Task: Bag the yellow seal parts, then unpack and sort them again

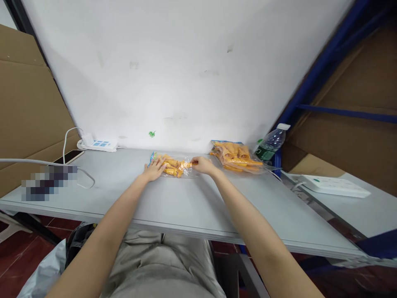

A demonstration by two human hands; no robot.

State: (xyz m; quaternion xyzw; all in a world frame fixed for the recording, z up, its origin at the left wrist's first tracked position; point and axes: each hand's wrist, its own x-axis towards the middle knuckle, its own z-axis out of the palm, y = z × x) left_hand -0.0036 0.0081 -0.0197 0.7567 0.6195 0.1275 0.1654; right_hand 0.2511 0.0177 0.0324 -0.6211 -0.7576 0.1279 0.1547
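A clear plastic bag of orange pieces [175,166] lies flat on the grey table [186,203] near the far wall. My left hand [154,169] rests on the bag's left end with fingers spread flat. My right hand [201,164] is at the bag's right end, its fingers pinched together on the plastic edge. A second, fuller bag of orange pieces [237,156] lies just right of my right hand, apart from it.
A water bottle [271,145] leans at the back right. A white power strip [97,145] and a phone [68,156] sit at the back left with cables. Another power strip [333,185] lies on the neighbouring table to the right. Cardboard stands on both sides.
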